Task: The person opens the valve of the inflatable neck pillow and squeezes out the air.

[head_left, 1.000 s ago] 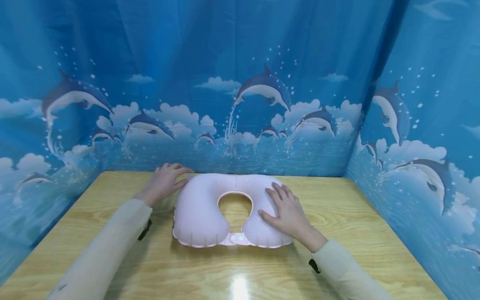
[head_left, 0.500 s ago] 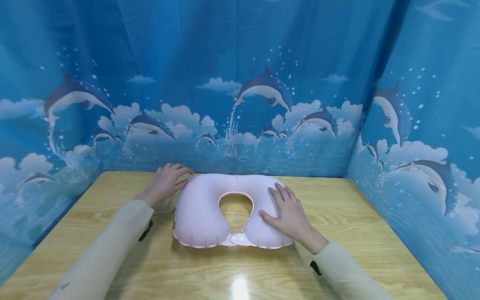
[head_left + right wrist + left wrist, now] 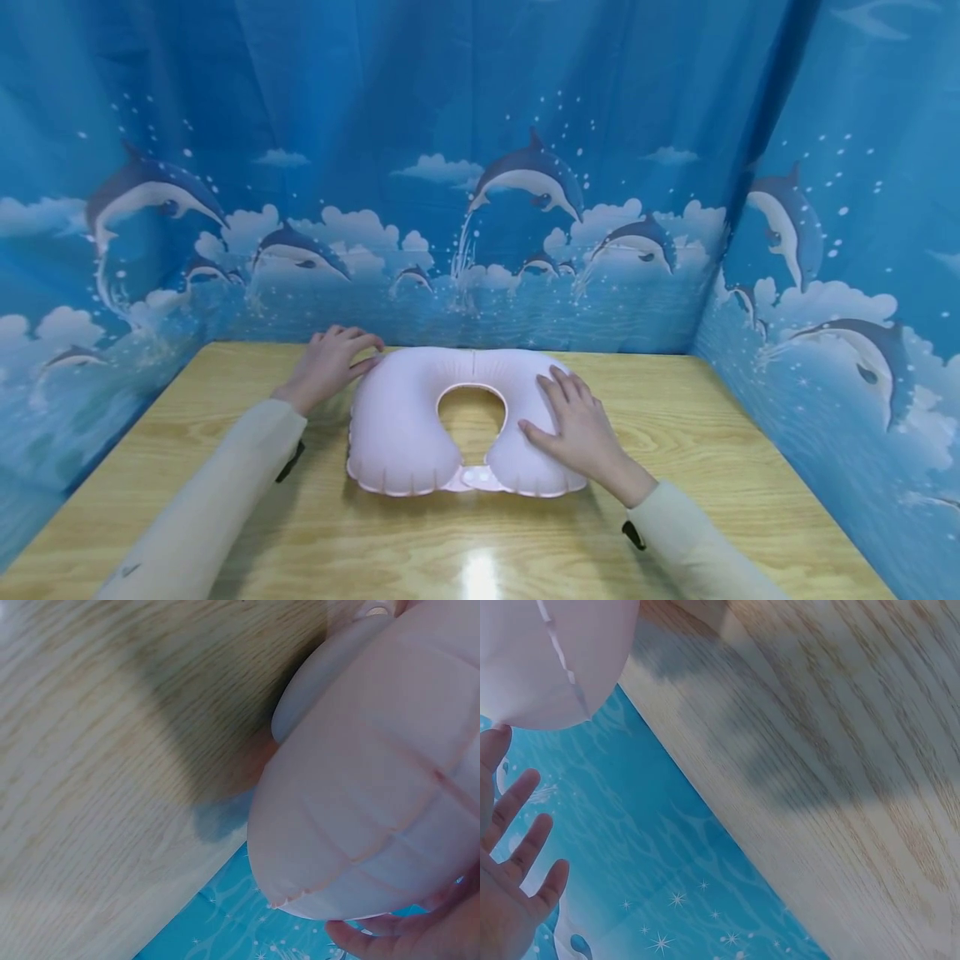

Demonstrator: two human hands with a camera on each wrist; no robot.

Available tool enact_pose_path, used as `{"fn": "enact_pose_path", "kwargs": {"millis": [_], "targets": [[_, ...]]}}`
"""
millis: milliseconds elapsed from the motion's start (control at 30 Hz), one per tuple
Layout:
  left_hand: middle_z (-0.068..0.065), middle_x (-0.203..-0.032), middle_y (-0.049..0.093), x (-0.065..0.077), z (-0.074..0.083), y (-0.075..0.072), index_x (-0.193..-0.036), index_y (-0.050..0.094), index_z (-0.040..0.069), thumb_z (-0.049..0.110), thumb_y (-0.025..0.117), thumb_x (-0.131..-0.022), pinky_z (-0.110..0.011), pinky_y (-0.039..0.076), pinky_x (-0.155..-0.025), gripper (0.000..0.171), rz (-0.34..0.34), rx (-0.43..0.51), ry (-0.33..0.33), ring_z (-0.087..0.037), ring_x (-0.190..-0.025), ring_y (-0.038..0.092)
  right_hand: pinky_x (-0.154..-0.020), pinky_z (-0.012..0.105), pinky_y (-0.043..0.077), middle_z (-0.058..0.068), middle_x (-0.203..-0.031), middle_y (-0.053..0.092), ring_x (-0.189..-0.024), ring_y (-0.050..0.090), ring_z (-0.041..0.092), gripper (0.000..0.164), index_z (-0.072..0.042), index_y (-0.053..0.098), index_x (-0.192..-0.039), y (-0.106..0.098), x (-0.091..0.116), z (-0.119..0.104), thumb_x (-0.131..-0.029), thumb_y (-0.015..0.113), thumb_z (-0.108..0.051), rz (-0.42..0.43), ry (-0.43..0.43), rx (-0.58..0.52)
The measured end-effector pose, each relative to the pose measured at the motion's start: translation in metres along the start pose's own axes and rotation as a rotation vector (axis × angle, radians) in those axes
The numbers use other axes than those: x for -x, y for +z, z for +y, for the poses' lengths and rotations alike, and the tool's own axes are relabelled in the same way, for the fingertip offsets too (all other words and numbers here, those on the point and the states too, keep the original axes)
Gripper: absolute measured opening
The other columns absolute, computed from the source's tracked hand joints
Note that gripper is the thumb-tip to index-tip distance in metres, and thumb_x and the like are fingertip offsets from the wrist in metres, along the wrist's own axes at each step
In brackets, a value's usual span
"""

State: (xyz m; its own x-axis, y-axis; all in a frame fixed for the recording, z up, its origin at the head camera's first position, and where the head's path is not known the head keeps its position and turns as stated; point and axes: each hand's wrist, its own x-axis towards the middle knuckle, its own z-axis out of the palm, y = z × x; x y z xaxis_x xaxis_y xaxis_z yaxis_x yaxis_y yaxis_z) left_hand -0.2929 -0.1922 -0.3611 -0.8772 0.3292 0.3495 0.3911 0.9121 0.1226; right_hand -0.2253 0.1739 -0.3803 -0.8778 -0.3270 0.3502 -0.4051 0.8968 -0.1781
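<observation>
A pale pink inflatable U-shaped neck pillow lies on the wooden table, its round opening in the middle and a small snap strap joining its two ends at the near side. My left hand is at the pillow's far left edge, thumb and forefinger tips right at its side. In the left wrist view that hand's fingers are spread and slightly bent, with one fingertip at the pillow's rim. My right hand rests on the right lobe with fingers spread. The right wrist view shows the pillow's seamed side above the fingers.
The wood-grain table reaches back to a blue curtain printed with dolphins and clouds. A second curtain panel stands along the right side, and more curtain borders the left.
The right hand's fingertips have shifted very slightly to the right on the pillow. The left hand and the pillow stay practically where they were.
</observation>
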Motion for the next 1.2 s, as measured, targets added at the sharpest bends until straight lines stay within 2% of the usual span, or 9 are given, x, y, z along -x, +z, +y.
{"fn": "enact_pose_path", "kwargs": {"millis": [733, 967, 1200], "targets": [[-0.004, -0.105, 0.067, 0.0035, -0.0008, 0.0053, -0.100, 0.063, 0.023, 0.031, 0.061, -0.087, -0.055, 0.038, -0.085, 0.016, 0.075, -0.024, -0.004, -0.031, -0.103, 0.051, -0.096, 0.064, 0.030, 0.016, -0.145, 0.032, -0.131, 0.029, 0.042, 0.073, -0.012, 0.038, -0.137, -0.0005, -0.0010, -0.0006, -0.082, 0.054, -0.056, -0.010, 0.006, 0.000], [-0.005, -0.103, 0.067, 0.0041, -0.0033, 0.0067, -0.098, 0.063, 0.019, 0.033, 0.062, -0.085, -0.059, 0.035, -0.089, 0.019, 0.078, 0.028, -0.041, -0.033, -0.105, 0.050, -0.096, 0.064, 0.031, 0.016, -0.144, 0.034, -0.131, 0.030, 0.042, 0.072, -0.011, 0.039, -0.137, 0.0003, -0.0007, -0.0004, -0.082, 0.054, -0.055, -0.010, -0.006, -0.002], [-0.005, -0.104, 0.067, 0.0052, -0.0029, 0.0062, -0.099, 0.061, 0.020, 0.038, 0.060, -0.085, -0.058, 0.036, -0.088, 0.022, 0.074, 0.038, -0.049, -0.034, -0.104, 0.051, -0.094, 0.062, 0.034, 0.017, -0.141, 0.037, -0.128, 0.033, 0.042, 0.072, -0.009, 0.042, -0.135, 0.0025, -0.0008, 0.0010, -0.081, 0.057, -0.054, 0.010, -0.036, 0.014]]}}
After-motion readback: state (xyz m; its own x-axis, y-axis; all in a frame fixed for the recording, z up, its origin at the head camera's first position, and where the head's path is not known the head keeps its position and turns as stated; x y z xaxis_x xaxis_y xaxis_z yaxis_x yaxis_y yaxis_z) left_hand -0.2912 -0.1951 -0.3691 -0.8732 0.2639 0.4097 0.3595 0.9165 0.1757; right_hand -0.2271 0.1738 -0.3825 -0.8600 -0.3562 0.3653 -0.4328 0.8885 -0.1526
